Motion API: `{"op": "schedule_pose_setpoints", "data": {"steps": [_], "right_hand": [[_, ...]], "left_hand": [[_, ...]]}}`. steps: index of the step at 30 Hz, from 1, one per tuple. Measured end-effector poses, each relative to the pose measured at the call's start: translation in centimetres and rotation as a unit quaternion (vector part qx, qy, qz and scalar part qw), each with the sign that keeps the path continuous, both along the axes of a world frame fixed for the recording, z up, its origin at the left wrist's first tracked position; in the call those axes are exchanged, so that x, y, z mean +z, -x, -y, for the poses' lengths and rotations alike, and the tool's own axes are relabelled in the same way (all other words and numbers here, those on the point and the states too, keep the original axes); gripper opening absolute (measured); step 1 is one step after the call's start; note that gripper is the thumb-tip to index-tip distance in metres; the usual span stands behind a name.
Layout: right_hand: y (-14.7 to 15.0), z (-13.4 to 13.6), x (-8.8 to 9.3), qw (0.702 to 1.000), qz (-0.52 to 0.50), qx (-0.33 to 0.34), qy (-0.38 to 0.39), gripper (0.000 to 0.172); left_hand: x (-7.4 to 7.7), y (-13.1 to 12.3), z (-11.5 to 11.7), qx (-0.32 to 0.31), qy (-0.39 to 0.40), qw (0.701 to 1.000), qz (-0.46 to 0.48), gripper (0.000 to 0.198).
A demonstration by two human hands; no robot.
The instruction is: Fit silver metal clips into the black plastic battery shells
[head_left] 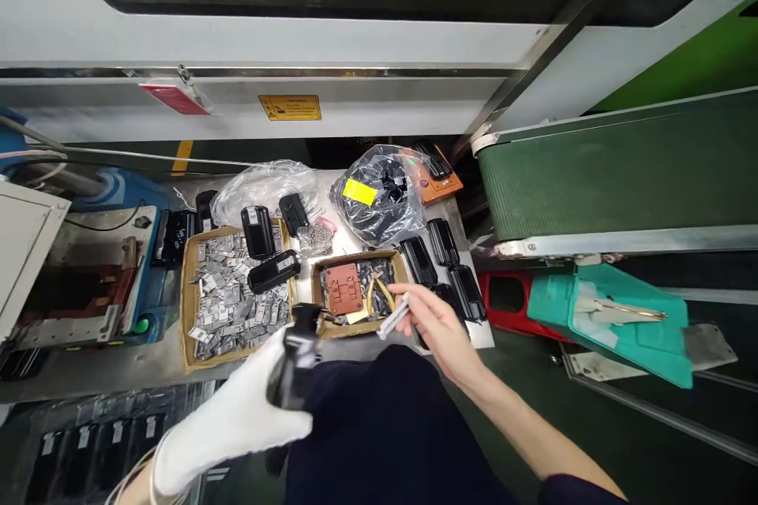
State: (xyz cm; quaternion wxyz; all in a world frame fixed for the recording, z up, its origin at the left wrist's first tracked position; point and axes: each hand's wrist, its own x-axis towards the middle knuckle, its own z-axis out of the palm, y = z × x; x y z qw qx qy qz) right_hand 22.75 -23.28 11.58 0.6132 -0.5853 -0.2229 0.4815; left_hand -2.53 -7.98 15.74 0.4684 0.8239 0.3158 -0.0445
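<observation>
My left hand (249,402), in a white glove, is closed around a black plastic housing (299,355) held upright close to my body. My bare right hand (435,323) pinches a small grey metal clip (393,319) between thumb and fingers, over the near right corner of a small carton (337,329). In that carton lie a reddish-brown plate (343,289), yellow-handled pliers (379,296) and dark small parts. To the left, a larger carton (186,316) holds many grey metal pieces (237,304), with black housings (273,271) resting across its right side.
Black housings (443,242) stand at the table's right. Behind are a clear bag of black parts (379,213) and an orange box (441,185). A blue machine (151,284) is at left; a green conveyor (621,173) and teal bin (639,331) are at right.
</observation>
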Motion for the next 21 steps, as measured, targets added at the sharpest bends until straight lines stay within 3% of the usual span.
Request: {"op": "schedule_pose_setpoints", "data": {"steps": [3, 6, 9, 13, 15, 17, 19, 21], "right_hand": [[-1.5, 3.0, 4.4, 0.978, 0.16, 0.027, -0.13, 0.019], [-3.1, 5.7, 6.9, 0.892, 0.359, 0.112, -0.25, 0.021], [-5.1, 7.7, 7.2, 0.823, 0.452, 0.175, -0.296, 0.026], [-7.4, 9.4, 6.7, 0.776, 0.506, 0.229, -0.298, 0.031], [-7.8, 10.0, 6.8, 0.746, 0.541, 0.269, -0.28, 0.035], [-7.6, 10.8, 6.9, 0.709, 0.58, 0.312, -0.25, 0.039], [-6.7, 11.5, 6.9, 0.684, 0.603, 0.339, -0.232, 0.044], [-5.7, 12.3, 6.7, 0.683, 0.601, 0.341, -0.235, 0.045]], "left_hand": [[0.8, -3.0, 2.3, -0.017, -0.032, 0.999, 0.006, 0.074], [2.1, -5.1, 4.8, -0.046, -0.062, 0.997, 0.013, 0.07], [3.6, -6.2, 6.9, -0.066, -0.086, 0.994, 0.012, 0.059], [4.8, -7.6, 9.4, -0.095, -0.088, 0.992, -0.004, 0.043], [4.4, -8.2, 10.9, -0.104, -0.108, 0.989, -0.001, 0.035], [3.2, -8.6, 12.7, -0.107, -0.201, 0.973, 0.03, 0.034], [1.4, -8.5, 14.6, -0.11, -0.343, 0.931, 0.069, 0.042], [-0.5, -8.3, 16.4, -0.118, -0.442, 0.884, 0.091, 0.05]]}}
